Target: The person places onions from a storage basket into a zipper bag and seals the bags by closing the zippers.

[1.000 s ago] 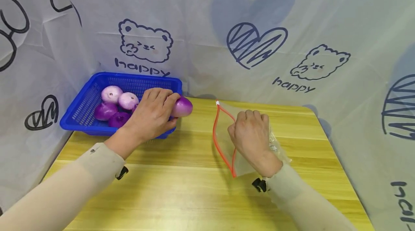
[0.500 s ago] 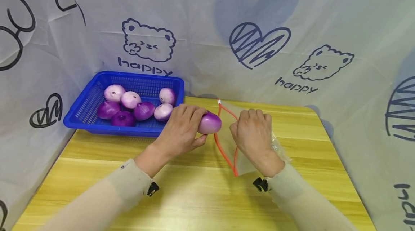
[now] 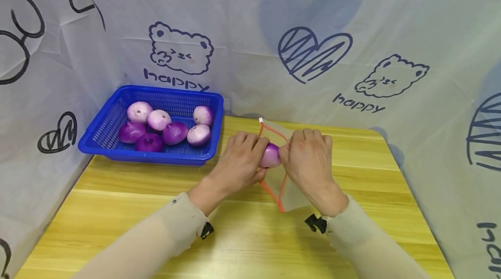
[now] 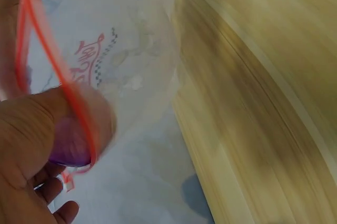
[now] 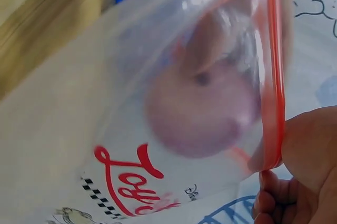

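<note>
My left hand grips a purple onion at the mouth of a clear zip bag with a red-orange seal. Seen through the film in the right wrist view, the onion sits just inside the opening, with left fingers against it. My right hand pinches the bag's rim between thumb and curled fingers, keeping the mouth spread. In the left wrist view, the thumb of my left hand reaches past the red seal. Red lettering marks the bag's side.
A blue plastic basket holding several purple onions stands at the table's back left. The wooden table extends in front of both hands. A white printed cloth hangs behind and along the sides.
My left hand has carried the onion from above the basket's right edge rightward into the bag's mouth. The right hand stays nearly in place, still pinching the bag.
</note>
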